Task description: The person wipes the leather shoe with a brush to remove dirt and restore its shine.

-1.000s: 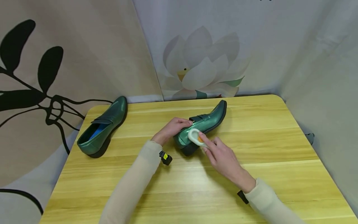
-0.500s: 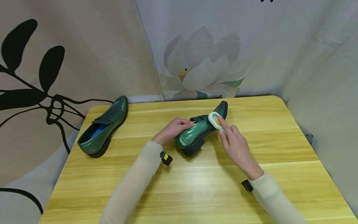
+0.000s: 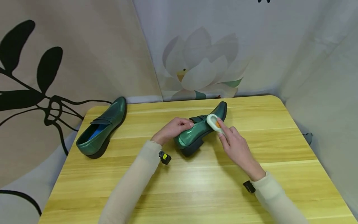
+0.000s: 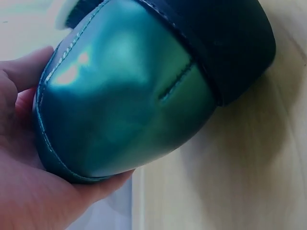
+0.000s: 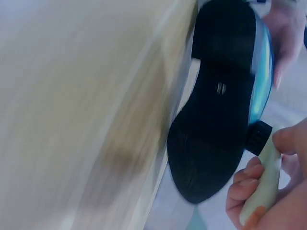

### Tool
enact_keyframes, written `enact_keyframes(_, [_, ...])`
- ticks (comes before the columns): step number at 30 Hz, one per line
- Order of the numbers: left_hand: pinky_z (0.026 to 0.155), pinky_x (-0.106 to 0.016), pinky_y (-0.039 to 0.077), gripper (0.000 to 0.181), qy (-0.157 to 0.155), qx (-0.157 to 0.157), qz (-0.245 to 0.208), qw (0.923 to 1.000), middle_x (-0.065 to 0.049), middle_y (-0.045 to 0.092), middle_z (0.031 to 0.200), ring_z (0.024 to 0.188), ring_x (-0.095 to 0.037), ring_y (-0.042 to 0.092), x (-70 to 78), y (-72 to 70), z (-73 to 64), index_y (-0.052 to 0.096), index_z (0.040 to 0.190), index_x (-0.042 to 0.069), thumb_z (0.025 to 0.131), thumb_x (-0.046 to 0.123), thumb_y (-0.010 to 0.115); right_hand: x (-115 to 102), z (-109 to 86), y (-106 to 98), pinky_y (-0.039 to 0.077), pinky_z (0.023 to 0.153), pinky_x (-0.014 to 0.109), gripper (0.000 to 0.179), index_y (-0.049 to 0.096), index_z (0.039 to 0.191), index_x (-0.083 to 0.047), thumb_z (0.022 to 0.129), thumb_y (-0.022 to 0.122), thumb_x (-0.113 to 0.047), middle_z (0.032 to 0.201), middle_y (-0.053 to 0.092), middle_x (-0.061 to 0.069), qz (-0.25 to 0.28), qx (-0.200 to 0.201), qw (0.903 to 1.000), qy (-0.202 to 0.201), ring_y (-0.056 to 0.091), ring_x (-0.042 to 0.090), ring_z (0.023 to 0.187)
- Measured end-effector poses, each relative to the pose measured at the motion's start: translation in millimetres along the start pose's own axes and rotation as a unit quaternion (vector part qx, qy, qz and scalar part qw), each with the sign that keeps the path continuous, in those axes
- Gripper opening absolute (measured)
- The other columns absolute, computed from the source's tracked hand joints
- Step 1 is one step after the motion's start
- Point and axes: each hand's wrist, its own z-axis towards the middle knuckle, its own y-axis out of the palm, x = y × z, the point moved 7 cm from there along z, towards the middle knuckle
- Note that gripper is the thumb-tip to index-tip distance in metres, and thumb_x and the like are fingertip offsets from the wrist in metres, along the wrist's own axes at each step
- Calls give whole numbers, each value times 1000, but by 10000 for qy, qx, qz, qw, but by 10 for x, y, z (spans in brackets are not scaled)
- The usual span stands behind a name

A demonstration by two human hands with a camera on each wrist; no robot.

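Green metallic leather loafer with a black sole and low block heel [image 3: 199,130]: from the head view we see it near the middle of the yellow wood-grain counter [image 3: 195,186], its toe pointing away toward the far edge. Our left hand [image 3: 172,129] rests on the shoe's near side by the opening, fingers curled over the upper and gripping it. Our right hand [image 3: 236,146] holds a small white oval shoe brush with an orange spot on its back [image 3: 213,122], pinched between thumb and fingers and pressed against the front part of the shoe, just behind the toe. A second matching green loafer with a blue insole [image 3: 102,129] lies well apart at the counter's left side. Pale fabric with a large lotus flower print [image 3: 199,67] hangs behind the counter.

From the left wrist view we see the shiny green heel end of the loafer [image 4: 124,100] very close, cupped in the left hand [image 4: 29,182]; the thumb lies along one side and the fingers wrap beneath it. The counter [image 4: 240,182] shows under it.

From the right wrist view we see the shoe's black sole [image 5: 216,105] and heel from below, beside the blurred counter [image 5: 72,120]. The fingers [image 5: 247,179] of our right hand pinch the white brush [image 5: 264,184], whose dark bristles meet the shoe's edge.
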Motion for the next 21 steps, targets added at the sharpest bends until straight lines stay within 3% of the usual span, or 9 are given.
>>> enact_keyframes(4, [118, -49, 35, 30, 230, -130, 728, 9970, -13, 57, 147, 143, -31, 45, 71, -10, 8, 79, 105, 4, 107, 26, 58, 207, -6, -85, 37, 53, 34, 56, 35, 163, -25, 110, 53, -22, 88, 54, 13, 63, -98, 9993, 355, 43, 20, 63])
enact_keyframes(8, [113, -48, 41, 27, 763, -364, 1572, 9839, -14, 57, 147, 140, -32, 48, 158, 13, 13, 80, 104, 6, 108, 23, 58, 301, -41, -96, 38, 56, 35, 56, 33, 164, -27, 111, 50, -26, 88, 54, 11, 125, -324, 9981, 515, 43, 21, 66])
enact_keyframes(11, [112, -46, 43, 27, 1106, -553, 2142, 9689, -15, 56, 146, 136, -33, 52, 200, 48, 12, 79, 110, 5, 108, 22, 58, 334, -78, -100, 38, 57, 35, 55, 32, 164, -26, 111, 49, -27, 88, 54, 11, 137, -413, 9975, 565, 43, 20, 68])
enact_keyframes(17, [112, -44, 43, 28, 1395, -724, 3058, 9390, -11, 57, 145, 132, -30, 55, 252, 74, -32, 78, 116, 7, 108, 26, 59, 384, -154, -124, 37, 59, 35, 55, 33, 164, -25, 111, 49, -28, 87, 54, 9, 122, -555, 9965, 612, 43, 20, 68])
enact_keyframes(21, [111, -42, 44, 29, 1655, -721, 3769, 9085, -9, 60, 142, 129, -27, 58, 297, 120, -72, 79, 116, 11, 107, 29, 59, 403, -199, -117, 37, 59, 35, 55, 33, 164, -26, 111, 49, -29, 87, 54, 8, 125, -621, 9959, 645, 42, 19, 67])
